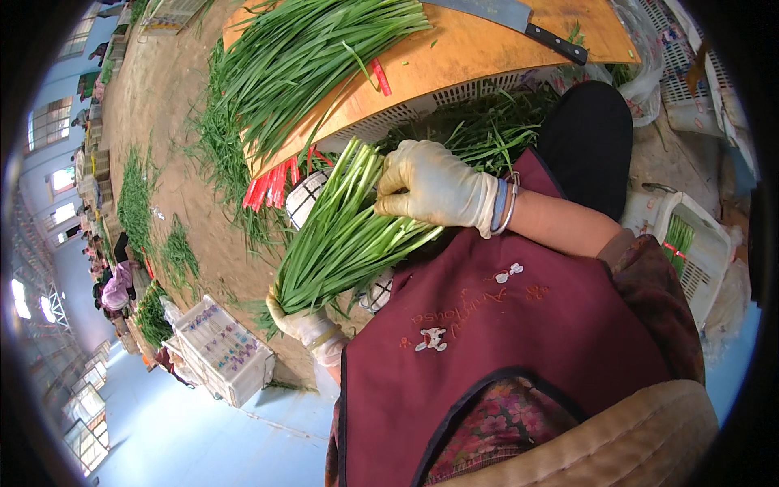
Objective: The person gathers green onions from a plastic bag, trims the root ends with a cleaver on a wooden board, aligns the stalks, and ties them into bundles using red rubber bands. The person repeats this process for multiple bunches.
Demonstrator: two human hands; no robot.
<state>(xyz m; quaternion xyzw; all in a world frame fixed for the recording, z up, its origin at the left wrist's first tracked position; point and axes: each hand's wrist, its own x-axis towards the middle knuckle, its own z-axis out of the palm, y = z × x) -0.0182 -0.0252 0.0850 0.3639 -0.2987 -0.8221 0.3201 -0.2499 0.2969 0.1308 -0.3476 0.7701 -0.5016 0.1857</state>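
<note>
A bunch of garlic chives (347, 243) lies across in front of my lap, its pale stem ends fanned toward the upper right. My left hand (307, 325), in a stained whitish glove, grips the leafy end at the lower left. My right hand (432, 185), gloved the same way, has its fingers curled and pinched at the pale stems; its fingertips are partly hidden. Beyond the bunch, a larger heap of garlic chives (316, 67) rests on an orange wooden board (462, 55). Red printed tie strips (271, 185) hang at the board's near left corner, and one red strip (381, 77) lies on top.
A large knife with a black handle (555, 44) lies on the board. Below are a perforated crate (389, 119) and loose leaf trimmings (475, 131). A white basket (718, 268) with a tied bundle stands right. Another crate (222, 353) stands left. People sit farther off.
</note>
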